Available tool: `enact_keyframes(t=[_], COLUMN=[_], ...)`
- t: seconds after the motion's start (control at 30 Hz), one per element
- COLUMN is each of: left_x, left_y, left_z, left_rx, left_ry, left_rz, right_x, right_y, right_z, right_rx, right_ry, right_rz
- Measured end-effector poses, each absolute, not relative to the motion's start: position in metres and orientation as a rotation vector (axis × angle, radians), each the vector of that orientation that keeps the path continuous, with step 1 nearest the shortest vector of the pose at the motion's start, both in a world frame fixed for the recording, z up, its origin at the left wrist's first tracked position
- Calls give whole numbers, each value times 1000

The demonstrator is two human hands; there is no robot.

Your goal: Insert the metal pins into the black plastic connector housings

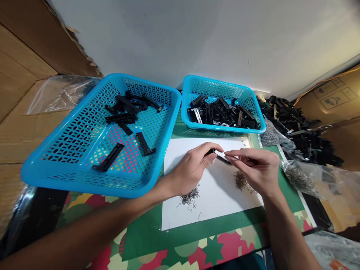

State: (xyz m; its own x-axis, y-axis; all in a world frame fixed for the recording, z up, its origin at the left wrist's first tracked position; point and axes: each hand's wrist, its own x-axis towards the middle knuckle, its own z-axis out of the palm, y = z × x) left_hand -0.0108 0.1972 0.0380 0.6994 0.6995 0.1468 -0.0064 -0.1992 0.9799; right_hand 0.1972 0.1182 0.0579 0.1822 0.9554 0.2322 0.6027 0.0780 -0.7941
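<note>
Over the white sheet (216, 198), my left hand (194, 163) is closed around a narrow black plastic part (223, 159), its thumb and forefinger at the part's left end. My right hand (257, 165) meets the part from the other side, thumb and forefinger pinched together. A thin wire-like piece seems to show at those right fingertips, too small to make out fully. Below my left hand lies a pile of small bent metal wires (190, 197). Another pile of brownish small wires (240, 180) is partly covered by my right hand.
A large blue basket (152, 183) on the left holds several black parts (109, 157). Behind the sheet, a smaller blue basket (225, 130) is heaped with similar parts. Bags of small metal pieces (299, 176) and a black heap (303, 138) lie right. Cardboard (22, 56) stands left.
</note>
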Motion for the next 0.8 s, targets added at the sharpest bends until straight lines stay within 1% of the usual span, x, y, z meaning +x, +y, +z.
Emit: enact_keyframes(t=[0.23,0.4,0.57,0.8], left_x=[-14,-14,-14,-15], left_y=[195,196,197,197], left_z=[39,36,33,34], left_rx=[1494,1358,1291,1283], left_ry=[473,426,395,376], left_rz=[648,629,633,613], right_x=[192,186,185,180], right_y=[131,141,144,144], right_z=[76,76,73,72], right_rx=[-1544,-1428,-1351,-1355], right_ry=[-1620,-1673,-1592,-1482], right_rz=[589,627,642,807])
